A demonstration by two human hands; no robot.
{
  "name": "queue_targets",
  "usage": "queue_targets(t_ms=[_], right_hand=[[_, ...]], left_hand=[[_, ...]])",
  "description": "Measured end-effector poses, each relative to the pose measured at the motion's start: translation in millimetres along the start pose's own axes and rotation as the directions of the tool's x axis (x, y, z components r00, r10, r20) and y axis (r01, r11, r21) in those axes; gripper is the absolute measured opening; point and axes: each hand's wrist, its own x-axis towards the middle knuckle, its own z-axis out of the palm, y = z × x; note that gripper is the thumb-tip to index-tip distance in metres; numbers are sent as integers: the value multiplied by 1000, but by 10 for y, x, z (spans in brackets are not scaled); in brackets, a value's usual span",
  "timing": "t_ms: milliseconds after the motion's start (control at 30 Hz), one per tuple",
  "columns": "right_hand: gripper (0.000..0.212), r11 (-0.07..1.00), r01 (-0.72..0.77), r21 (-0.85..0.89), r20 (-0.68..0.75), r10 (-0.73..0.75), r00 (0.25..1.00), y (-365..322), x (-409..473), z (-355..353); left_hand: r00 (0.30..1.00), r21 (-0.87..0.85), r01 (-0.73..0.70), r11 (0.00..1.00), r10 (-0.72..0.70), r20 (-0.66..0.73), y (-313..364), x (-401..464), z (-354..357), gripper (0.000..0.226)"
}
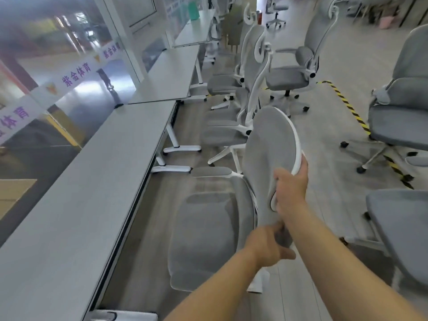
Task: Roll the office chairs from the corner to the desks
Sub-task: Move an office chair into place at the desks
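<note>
A grey office chair with a white frame stands right in front of me, its seat (203, 237) facing the long grey desk (92, 181) on the left. Both hands hold the chair's grey headrest (271, 149). My right hand (291, 184) grips the headrest's white rim on its right side. My left hand (268, 246) grips the lower end of the headrest, fingers curled around it. The chair's base and wheels are hidden under the seat.
Further chairs (227, 133) stand in a row along the desks ahead. More grey chairs (398, 121) stand at the right, one (403, 230) very close. Yellow-black floor tape (347, 105) crosses the floor. A glass wall (69, 66) runs behind the desks.
</note>
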Motion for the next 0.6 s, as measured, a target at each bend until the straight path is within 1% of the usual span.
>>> queue_targets(t_ms=[100,267,333,400,467,533,567,600], right_hand=[[69,999,-23,27,33,22,999,-38,35,-176],[77,1000,1,-3,69,0,998,-88,99,-396],[79,1000,-2,-22,80,4,997,-82,123,-463],[81,999,-5,-41,101,9,995,-88,138,-540],[85,992,14,-124,152,5,988,-54,139,-655],[98,958,83,-274,224,-21,974,38,51,-832],[107,913,139,-383,259,-39,965,126,-26,-939],[116,826,209,-523,293,-56,954,248,-127,-1045]], left_hand=[[1000,-25,10,1000,-10,-9,105,-38,90,60],[998,16,-6,1000,5,69,312,-1,155,54],[998,11,-13,1000,12,69,342,3,211,60],[998,6,-30,1000,30,59,327,10,265,74],[995,-30,-62,998,64,73,241,-9,263,86],[990,-75,-71,995,79,116,7,-55,233,90],[989,-79,-61,995,71,133,-137,-103,215,88],[990,-44,-36,998,41,131,-343,-166,199,84]])
